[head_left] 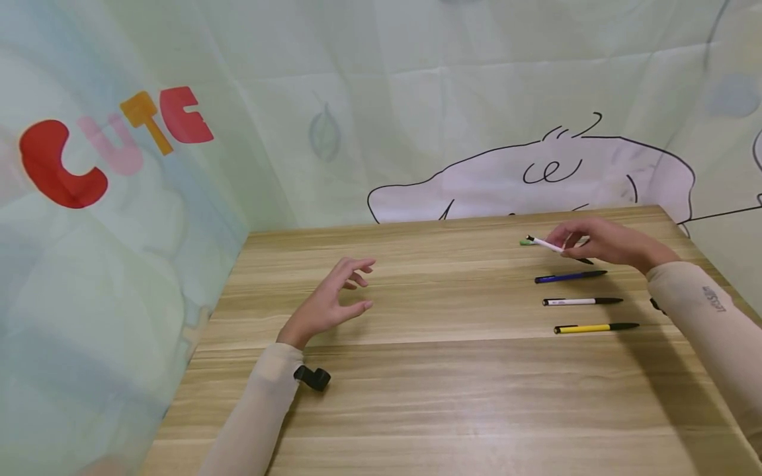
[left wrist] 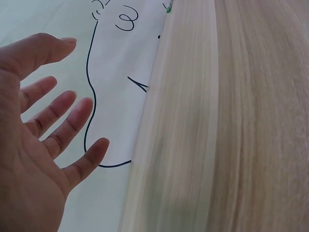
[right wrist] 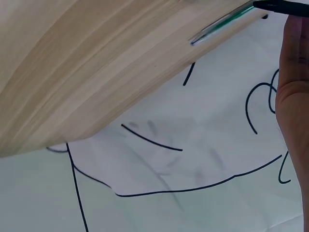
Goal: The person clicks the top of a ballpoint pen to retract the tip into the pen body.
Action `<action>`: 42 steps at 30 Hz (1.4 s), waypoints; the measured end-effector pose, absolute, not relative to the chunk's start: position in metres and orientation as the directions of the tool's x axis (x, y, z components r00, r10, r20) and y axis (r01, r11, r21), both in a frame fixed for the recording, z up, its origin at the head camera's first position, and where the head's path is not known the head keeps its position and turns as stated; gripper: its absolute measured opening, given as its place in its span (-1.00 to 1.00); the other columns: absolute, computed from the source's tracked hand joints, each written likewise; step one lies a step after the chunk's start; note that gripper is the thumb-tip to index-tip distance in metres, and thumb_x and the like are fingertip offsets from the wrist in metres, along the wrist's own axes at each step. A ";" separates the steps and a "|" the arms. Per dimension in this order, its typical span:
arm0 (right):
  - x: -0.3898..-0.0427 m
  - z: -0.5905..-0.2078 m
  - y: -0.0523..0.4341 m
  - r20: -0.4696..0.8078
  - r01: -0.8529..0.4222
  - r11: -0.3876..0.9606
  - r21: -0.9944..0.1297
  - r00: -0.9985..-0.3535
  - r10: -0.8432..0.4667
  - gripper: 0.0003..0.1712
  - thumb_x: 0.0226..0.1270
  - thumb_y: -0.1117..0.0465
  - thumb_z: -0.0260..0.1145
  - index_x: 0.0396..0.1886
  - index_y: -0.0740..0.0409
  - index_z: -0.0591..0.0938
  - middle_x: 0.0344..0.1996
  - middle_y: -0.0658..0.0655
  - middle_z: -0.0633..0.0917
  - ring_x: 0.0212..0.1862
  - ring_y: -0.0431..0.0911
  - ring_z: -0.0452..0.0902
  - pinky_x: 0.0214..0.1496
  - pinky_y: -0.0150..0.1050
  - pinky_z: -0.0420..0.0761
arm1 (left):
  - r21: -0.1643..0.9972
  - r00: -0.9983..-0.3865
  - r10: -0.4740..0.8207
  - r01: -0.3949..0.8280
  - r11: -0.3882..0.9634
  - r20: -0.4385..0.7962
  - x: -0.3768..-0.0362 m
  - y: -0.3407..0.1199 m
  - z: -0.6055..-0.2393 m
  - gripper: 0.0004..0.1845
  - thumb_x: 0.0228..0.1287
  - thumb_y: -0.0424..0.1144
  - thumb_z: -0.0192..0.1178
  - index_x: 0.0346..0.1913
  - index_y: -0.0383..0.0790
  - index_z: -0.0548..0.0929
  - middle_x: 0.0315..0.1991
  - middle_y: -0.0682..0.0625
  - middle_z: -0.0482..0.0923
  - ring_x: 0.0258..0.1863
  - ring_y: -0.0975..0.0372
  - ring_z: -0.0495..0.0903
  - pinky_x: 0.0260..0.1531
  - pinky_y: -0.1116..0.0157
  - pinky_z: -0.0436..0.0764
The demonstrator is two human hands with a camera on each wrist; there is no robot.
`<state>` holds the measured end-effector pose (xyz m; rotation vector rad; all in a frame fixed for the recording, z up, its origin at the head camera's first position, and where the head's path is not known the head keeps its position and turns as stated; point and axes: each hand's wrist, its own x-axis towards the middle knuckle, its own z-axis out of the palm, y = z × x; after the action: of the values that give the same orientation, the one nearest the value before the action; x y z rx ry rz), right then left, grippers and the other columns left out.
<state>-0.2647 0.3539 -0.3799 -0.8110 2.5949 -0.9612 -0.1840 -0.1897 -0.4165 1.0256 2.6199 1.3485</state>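
My right hand (head_left: 586,241) pinches a green-and-white pen (head_left: 542,243) at the table's far right, lifted a little above the wood with its green end pointing left. In the right wrist view that pen (right wrist: 227,21) shows near the table edge beside my fingers (right wrist: 292,96). Three more pens lie in a row in front of that hand: a blue pen (head_left: 568,277), a white pen (head_left: 580,301) and a yellow pen (head_left: 595,327). My left hand (head_left: 333,301) hovers over the table's left middle, fingers spread and holding nothing; its open palm (left wrist: 34,145) fills the left wrist view.
The wooden table (head_left: 417,396) stands against a pale fabric backdrop (head_left: 417,99) with a cartoon drawing and the coloured letters "CUTE" (head_left: 113,142) on the left wall. A small black wrist camera (head_left: 312,377) sits by my left sleeve.
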 end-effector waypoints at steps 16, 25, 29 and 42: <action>-0.280 -0.391 0.367 -0.147 -0.422 0.695 -0.583 -0.785 -0.601 -0.56 0.30 0.51 0.32 0.07 0.02 0.73 0.02 0.07 0.72 -0.09 -0.14 0.63 -0.08 -0.30 0.65 | 0.716 -0.778 0.571 0.553 0.427 0.260 -0.184 -0.190 -0.415 -0.20 0.31 -0.26 0.38 0.53 0.09 0.26 0.29 -0.22 0.35 0.13 -0.01 0.53 0.20 -0.08 0.54; -0.284 -0.399 0.370 -0.161 -0.440 0.718 -0.540 -0.783 -0.601 -0.58 0.26 0.51 0.35 0.02 0.02 0.76 -0.05 0.01 0.74 -0.14 -0.18 0.62 -0.02 -0.23 0.66 | 0.719 -0.783 0.570 0.543 0.433 0.248 -0.184 -0.190 -0.415 -0.22 0.31 -0.24 0.39 0.52 0.13 0.27 0.30 -0.21 0.35 0.13 0.07 0.52 0.22 -0.05 0.54; -0.285 -0.401 0.371 -0.150 -0.471 0.723 -0.505 -0.778 -0.611 -0.58 0.24 0.53 0.34 -0.01 0.04 0.77 -0.09 -0.01 0.75 -0.16 -0.19 0.62 -0.03 -0.19 0.66 | 0.718 -0.781 0.573 0.545 0.433 0.248 -0.185 -0.189 -0.415 -0.22 0.32 -0.23 0.38 0.52 0.13 0.27 0.30 -0.18 0.35 0.13 0.11 0.52 0.22 -0.04 0.54; -0.284 -0.408 0.372 -0.093 -0.534 0.734 -0.420 -0.779 -0.619 -0.66 0.26 0.48 0.40 -0.05 0.06 0.79 -0.18 -0.03 0.71 -0.12 -0.12 0.64 -0.08 -0.16 0.73 | 0.716 -0.776 0.579 0.550 0.429 0.249 -0.185 -0.187 -0.414 -0.23 0.33 -0.22 0.38 0.52 0.09 0.27 0.30 -0.16 0.35 0.12 0.06 0.52 0.20 -0.08 0.54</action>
<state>-0.2837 0.3715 -0.4077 -0.9145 2.7101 -0.5529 -0.1850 -0.1871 -0.4145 1.0382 2.6261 1.2960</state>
